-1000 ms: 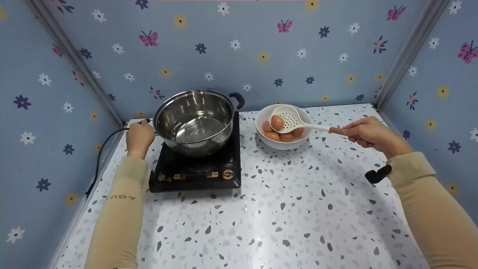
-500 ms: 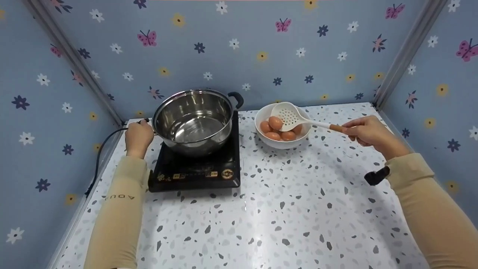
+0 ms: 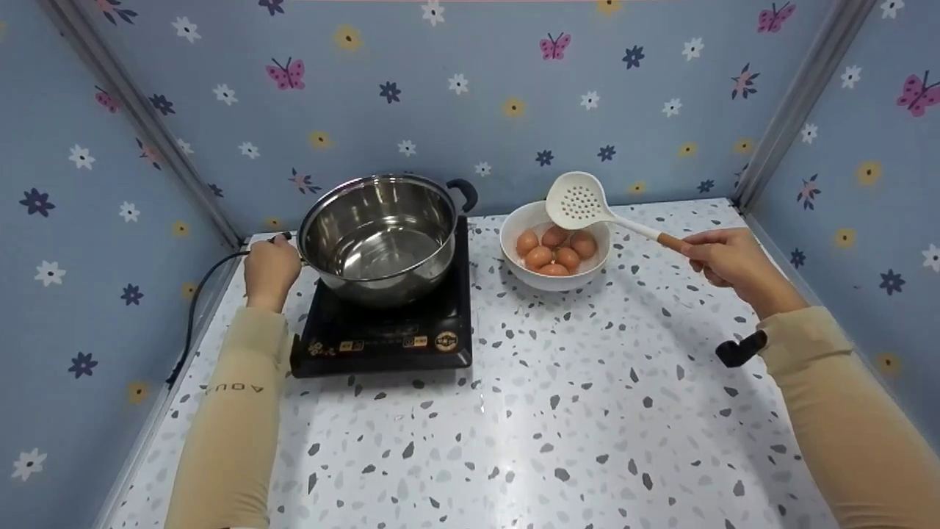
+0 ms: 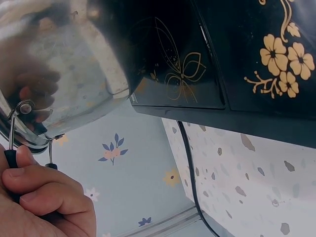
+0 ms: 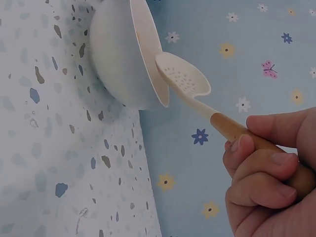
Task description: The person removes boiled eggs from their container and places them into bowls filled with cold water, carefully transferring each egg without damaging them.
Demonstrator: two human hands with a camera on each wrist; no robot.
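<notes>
My right hand (image 3: 731, 264) grips the brown handle of a white slotted skimmer (image 3: 576, 202), fingers curled round it in the right wrist view. The skimmer's bowl carries nothing and is held over the back right rim of a white bowl (image 3: 518, 273). Several brown eggs (image 3: 540, 256) lie inside that bowl. At the left, my left hand (image 3: 272, 272) holds the black side handle of a steel pot (image 3: 389, 290); the curled fingers show in the left wrist view. What looks like clear water lies in the pot. The pot stands on a black induction cooker (image 3: 382, 360).
A speckled white table (image 3: 558, 411) carries everything. Patterned blue walls (image 3: 470, 95) stand close behind and on both sides. A black cable (image 3: 192, 316) runs along the left edge. The pot's other handle (image 3: 464, 194) sticks out toward the bowl.
The skimmer has risen out from among the eggs toward the back of the bowl. The egg that lay on it now rests with the others. My left hand stays on the pot handle.
</notes>
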